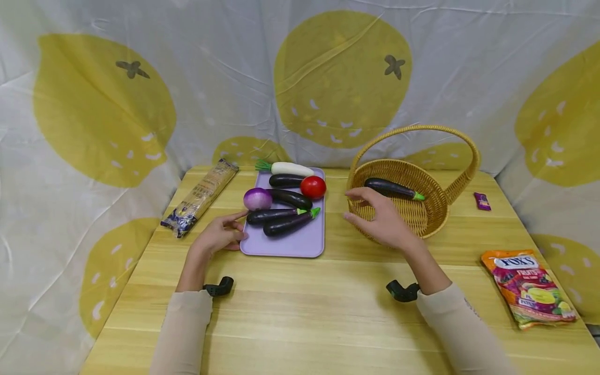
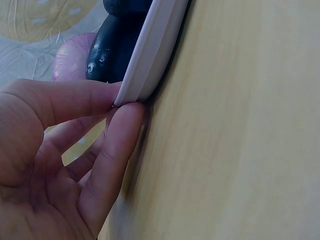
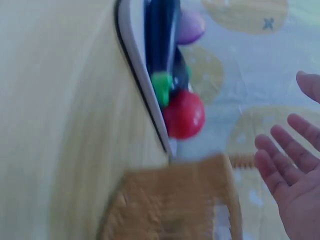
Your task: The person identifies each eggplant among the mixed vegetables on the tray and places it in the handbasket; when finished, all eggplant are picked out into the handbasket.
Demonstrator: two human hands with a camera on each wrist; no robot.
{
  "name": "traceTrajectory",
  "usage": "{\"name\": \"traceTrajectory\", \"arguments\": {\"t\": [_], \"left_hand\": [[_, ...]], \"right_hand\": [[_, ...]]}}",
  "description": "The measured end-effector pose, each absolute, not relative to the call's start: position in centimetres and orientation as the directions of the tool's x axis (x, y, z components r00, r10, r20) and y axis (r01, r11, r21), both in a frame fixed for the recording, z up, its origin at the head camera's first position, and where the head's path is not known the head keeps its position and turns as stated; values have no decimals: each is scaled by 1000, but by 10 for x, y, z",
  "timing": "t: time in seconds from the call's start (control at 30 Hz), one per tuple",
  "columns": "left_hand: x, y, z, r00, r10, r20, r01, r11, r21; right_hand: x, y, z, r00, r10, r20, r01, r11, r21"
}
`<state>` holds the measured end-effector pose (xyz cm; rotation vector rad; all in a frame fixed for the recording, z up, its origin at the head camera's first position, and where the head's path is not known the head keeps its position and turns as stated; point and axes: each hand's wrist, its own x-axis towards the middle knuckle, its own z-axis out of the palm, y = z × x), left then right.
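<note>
My left hand (image 1: 218,234) pinches the left edge of a lilac tray (image 1: 281,249) between thumb and finger; the left wrist view shows the tray's rim (image 2: 135,80) between them. On the tray lie several dark eggplants (image 1: 289,224), a purple onion (image 1: 257,199), a red tomato (image 1: 313,187) and a white radish (image 1: 291,169) with green leaves. Over the near left side of a wicker basket (image 1: 428,229) is my right hand (image 1: 385,221), fingers apart and holding nothing. One eggplant (image 1: 389,187) lies inside that basket.
A clear packet of noodle-like sticks (image 1: 201,198) lies left of the tray. Right of the basket are a small purple wrapped sweet (image 1: 482,201) and an orange-and-red FOX'S bag (image 1: 527,289). The basket's tall handle (image 1: 414,128) arches upward. A lemon-print cloth (image 1: 225,78) hangs behind the table.
</note>
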<state>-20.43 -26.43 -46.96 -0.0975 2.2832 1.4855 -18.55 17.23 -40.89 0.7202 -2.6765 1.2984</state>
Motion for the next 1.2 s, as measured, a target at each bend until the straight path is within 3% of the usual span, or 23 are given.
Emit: {"name": "traceTrajectory", "arguments": {"t": [0.43,0.73,1.2], "left_hand": [[-207,-265,-471,-913,145,-381,-286,436,853],[-206,-265,-471,-911,142,-388,-294,435,851],[-207,-266,-474,-910,143,-388,-292,440,849]], "right_hand": [[-189,112,-434,-845,-486,224,-462,453,-762],[-198,91,-453,-841,-510,181,-474,534,-700],[-203,74,-469,-868,-484,114,-408,562,-720]]}}
